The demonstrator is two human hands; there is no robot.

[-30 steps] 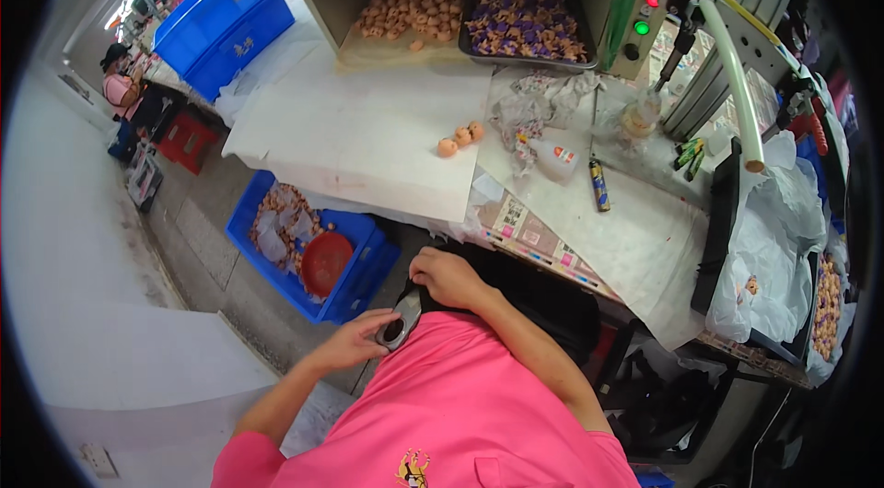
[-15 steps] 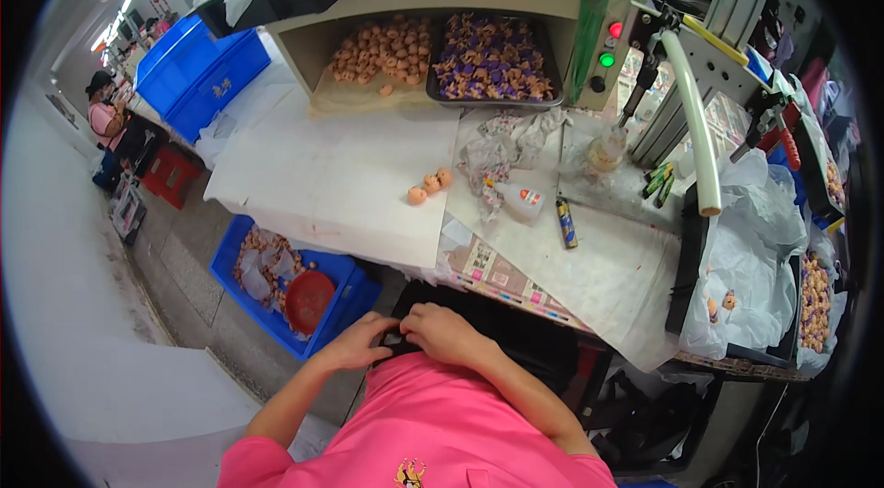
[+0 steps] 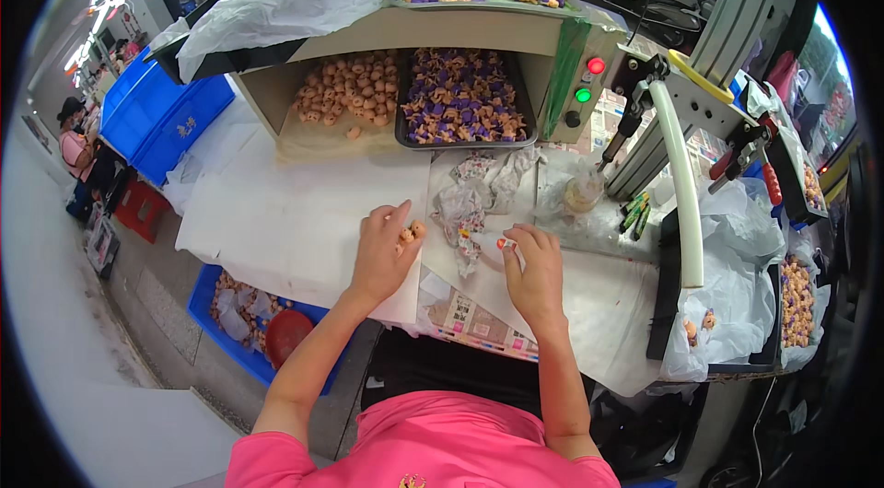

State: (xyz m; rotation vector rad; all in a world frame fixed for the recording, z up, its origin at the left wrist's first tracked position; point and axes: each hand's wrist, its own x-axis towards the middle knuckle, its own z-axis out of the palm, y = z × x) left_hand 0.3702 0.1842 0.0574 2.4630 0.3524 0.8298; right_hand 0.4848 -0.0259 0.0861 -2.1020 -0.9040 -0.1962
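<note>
Left of the crumpled rag (image 3: 468, 212): left hand (image 3: 382, 253) lies flat, fingers loosely over small orange figurines (image 3: 411, 232). Right of it, right hand (image 3: 534, 269) pinches a red-capped tube (image 3: 502, 244); best grip one figurine firmly, tip steady

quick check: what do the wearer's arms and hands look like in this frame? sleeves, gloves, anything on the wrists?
Both forearms are bare from the elbow down. The left hand and right hand wear no gloves, and no watch, band or ring shows on either. The only clothing in view is a bright pink top with short sleeves ending above the elbows, and a small emblem on the chest at the bottom edge.
</note>
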